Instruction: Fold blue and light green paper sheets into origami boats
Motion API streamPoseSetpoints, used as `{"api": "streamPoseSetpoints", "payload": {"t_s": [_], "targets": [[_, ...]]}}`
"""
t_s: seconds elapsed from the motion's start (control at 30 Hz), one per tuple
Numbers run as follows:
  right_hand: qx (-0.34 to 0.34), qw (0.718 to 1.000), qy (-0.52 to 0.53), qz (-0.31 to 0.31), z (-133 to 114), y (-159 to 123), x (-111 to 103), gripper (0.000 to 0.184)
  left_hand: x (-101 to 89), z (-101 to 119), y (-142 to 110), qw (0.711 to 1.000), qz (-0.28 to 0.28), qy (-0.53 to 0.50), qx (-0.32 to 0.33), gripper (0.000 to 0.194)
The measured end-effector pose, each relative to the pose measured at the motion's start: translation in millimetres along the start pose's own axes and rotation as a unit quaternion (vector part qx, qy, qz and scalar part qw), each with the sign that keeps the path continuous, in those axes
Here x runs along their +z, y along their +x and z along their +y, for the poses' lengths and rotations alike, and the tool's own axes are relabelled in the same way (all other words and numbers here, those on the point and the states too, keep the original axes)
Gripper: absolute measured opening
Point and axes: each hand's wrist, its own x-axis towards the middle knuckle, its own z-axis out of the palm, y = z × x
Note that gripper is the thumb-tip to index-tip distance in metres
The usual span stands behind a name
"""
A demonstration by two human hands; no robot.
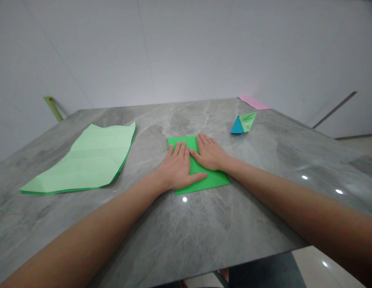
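A bright green sheet of paper (200, 185) lies flat on the table in the middle of the head view. My left hand (178, 166) rests palm down on its left part, fingers stretched forward and thumb out to the right. On the sheet's right side, my right hand (210, 154) is also spread flat, its thumb close to the left fingertips. Both hands are open and press on the paper without gripping it. Parts of the sheet are hidden under them.
To the left lies a large, creased light green sheet (86, 160). A small folded paper piece in blue and light green (242, 124) stands back right. Behind it, pink paper (254, 103) lies by the wall. The grey marble table (209, 232) ends at a front edge near me.
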Motion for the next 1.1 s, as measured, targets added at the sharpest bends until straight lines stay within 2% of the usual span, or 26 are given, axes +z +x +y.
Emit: {"api": "streamPoseSetpoints", "payload": {"t_s": [0.17,0.33,0.67,0.9,1.1], "targets": [[0.008,1.0,0.0,-0.002,1,0,-3,0.071,0.4,-2,0,0.999,-0.011,-0.007,0.04,0.107],[0.012,1.0,-0.005,0.003,2,-4,-4,0.069,-0.5,-1,0,1.0,-0.003,-0.009,0.025,0.105],[-0.024,0.999,-0.033,0.007,11,-17,-4,0.071,-4.0,2,0,1.0,-0.012,0.003,0.011,0.103],[-0.053,0.998,-0.042,-0.008,16,-48,-12,0.065,-4.5,-1,2,0.999,-0.009,-0.031,0.016,0.085],[-0.062,0.998,-0.032,0.0,17,-76,-17,0.061,-4.5,-1,3,0.999,-0.012,-0.039,0.018,0.082]]}}
